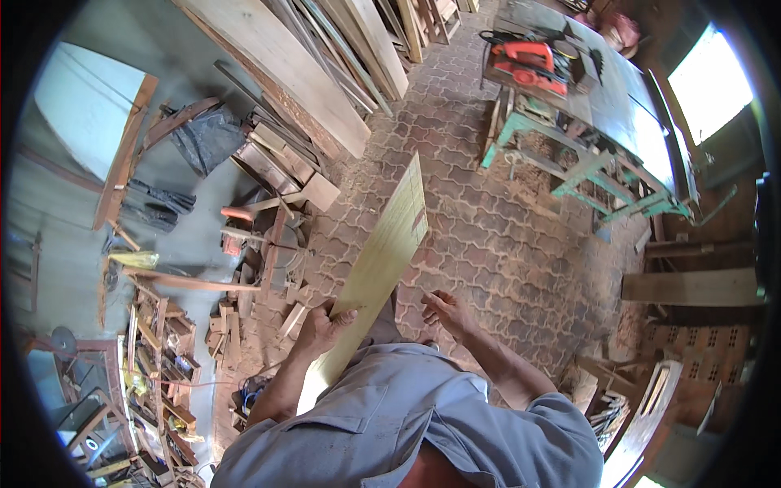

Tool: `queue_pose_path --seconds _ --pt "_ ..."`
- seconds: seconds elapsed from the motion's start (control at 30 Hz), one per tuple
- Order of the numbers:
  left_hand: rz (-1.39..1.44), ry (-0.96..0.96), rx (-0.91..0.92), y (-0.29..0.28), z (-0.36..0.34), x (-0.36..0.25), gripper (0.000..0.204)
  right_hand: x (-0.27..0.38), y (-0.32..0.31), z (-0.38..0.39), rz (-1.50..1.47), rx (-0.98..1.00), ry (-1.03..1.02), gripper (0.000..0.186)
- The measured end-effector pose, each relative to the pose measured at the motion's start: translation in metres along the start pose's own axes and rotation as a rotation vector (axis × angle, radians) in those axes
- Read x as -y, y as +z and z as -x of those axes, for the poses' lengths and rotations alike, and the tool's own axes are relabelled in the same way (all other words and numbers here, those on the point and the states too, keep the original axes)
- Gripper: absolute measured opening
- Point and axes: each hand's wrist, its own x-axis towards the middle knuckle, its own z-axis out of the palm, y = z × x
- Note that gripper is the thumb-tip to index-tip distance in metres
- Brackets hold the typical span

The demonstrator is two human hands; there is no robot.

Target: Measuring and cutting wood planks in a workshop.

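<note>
A long pale greenish-yellow board (376, 252) with a slanted top end, where some dark marks show, runs diagonally from my body out over the floor. My left hand (324, 329) is closed on its left edge, with the thumb across the face. My right hand (446, 313) is raised to the right of the board, apart from it, with fingers curled; whether it holds anything small is too small to tell.
Planks (325, 98) lean along the upper left, above wood offcuts (317, 189) on the brick-paved floor (504, 276). Upper right, red power tools (529, 65) sit on a green-framed bench (630, 114). Scrap shelving (163, 366) lines the lower left; more boards (691, 285) lie at right.
</note>
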Motion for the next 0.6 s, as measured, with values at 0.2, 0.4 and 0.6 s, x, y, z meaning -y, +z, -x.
queue_pose_path --seconds 0.2,0.4,0.6 --pt "-0.114 0.029 -0.094 -0.074 -0.23 -0.052 0.055 0.134 -0.023 -0.18 0.267 -0.139 -0.124 0.04" --pt "-0.091 0.11 -0.029 -0.138 -0.433 -0.149 0.054 0.304 -0.044 -0.281 0.298 -0.14 -0.207 0.035" --pt "-0.116 0.135 -0.055 -0.152 -0.636 -0.2 0.057 0.45 -0.098 -0.371 0.395 -0.3 -0.3 0.03"
